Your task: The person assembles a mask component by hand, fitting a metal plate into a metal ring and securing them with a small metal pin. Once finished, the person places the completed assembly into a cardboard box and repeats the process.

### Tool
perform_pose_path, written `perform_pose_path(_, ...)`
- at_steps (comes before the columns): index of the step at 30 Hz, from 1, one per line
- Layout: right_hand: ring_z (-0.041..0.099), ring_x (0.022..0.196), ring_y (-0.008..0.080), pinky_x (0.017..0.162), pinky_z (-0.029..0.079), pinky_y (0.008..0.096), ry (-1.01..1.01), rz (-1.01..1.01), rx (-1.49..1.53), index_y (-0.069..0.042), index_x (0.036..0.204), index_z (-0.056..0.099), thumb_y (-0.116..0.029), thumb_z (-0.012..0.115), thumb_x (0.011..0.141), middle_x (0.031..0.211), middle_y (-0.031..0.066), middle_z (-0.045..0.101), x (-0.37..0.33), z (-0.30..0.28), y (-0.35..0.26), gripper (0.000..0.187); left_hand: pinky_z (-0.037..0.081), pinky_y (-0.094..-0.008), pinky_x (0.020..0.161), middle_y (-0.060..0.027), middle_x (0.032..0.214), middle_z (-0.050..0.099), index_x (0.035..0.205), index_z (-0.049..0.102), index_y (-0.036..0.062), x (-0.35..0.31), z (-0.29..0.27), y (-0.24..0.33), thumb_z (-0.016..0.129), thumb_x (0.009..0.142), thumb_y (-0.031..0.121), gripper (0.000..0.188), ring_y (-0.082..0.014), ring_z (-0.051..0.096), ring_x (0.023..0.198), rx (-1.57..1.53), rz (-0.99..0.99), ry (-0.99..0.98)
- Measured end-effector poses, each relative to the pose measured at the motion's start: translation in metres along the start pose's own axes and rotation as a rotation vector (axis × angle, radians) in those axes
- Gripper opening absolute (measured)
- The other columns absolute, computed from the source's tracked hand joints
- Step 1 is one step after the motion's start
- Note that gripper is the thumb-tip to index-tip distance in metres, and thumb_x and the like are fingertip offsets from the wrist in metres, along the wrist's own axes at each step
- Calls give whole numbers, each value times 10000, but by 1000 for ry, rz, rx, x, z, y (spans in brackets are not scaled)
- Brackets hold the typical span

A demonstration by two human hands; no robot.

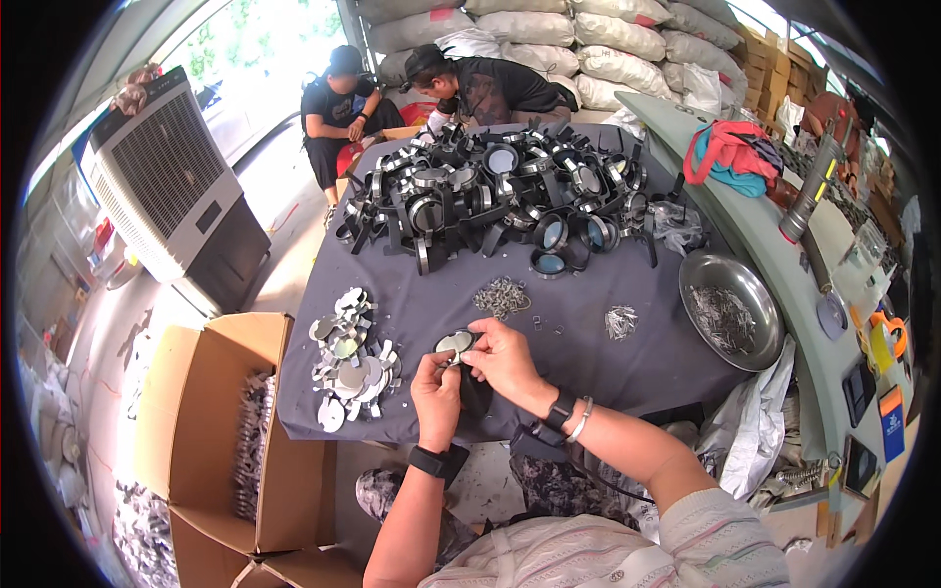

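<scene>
Above the table's front edge I hold a wristwatch-like piece [453, 344], a round silver disc with a dark rim and a black strap hanging below it. My left hand [437, 390] is closed around its lower left side, thumb and fingers pressed together. From the right, my right hand [506, 365] pinches its edge; any small part between those fingertips is hidden. Just beyond my hands lies a heap of small metal buckles or rings [502, 297]. To their left, loose silver discs with tabs [355, 374] are piled up. Farther right sits a little pile of metal pins [620, 321].
Many strapped watch-like pieces [480, 191] cover the far half of the dark tablecloth [578, 377]. A metal bowl [767, 343] of pins stands at the right edge. An open cardboard box [186, 421] is at left, near an air cooler [167, 167]. Two people sit beyond the table.
</scene>
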State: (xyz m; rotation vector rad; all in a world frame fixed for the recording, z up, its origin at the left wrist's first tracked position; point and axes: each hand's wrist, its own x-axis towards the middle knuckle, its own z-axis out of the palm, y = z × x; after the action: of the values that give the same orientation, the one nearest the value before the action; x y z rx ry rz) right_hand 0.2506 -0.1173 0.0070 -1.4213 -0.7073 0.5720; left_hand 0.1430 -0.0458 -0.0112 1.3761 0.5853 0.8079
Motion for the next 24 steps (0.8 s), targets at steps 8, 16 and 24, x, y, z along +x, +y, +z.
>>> perform_pose_path(8, 650, 674, 294, 607, 513, 354, -19, -313, -475, 5, 975, 603, -14, 584, 831, 763, 153, 647, 2, -9, -9, 147, 358, -187, 422, 53, 658, 530, 988, 623, 51, 0, -1, 6, 529, 894, 43, 133, -11, 436, 516, 22, 15, -15)
perform_pose_path(16, 612, 829, 348, 720, 492, 435, -390, -336, -1202, -47, 894, 651, -131, 676, 785, 896, 126, 593, -7, -73, -19, 140, 347, -196, 408, 64, 608, 481, 998, 597, 53, -1, -2, 12, 512, 909, 37, 125, -6, 396, 476, 13, -35, -2)
perform_pose_path(24, 602, 878, 348, 734, 479, 436, -528, -323, -1103, -21, 847, 615, -92, 699, 751, 898, 148, 587, -12, -78, -31, 146, 458, -251, 426, -61, 739, 588, 1099, 547, 71, -3, 7, 12, 471, 924, 46, 193, -134, 556, 541, -176, -179, 52)
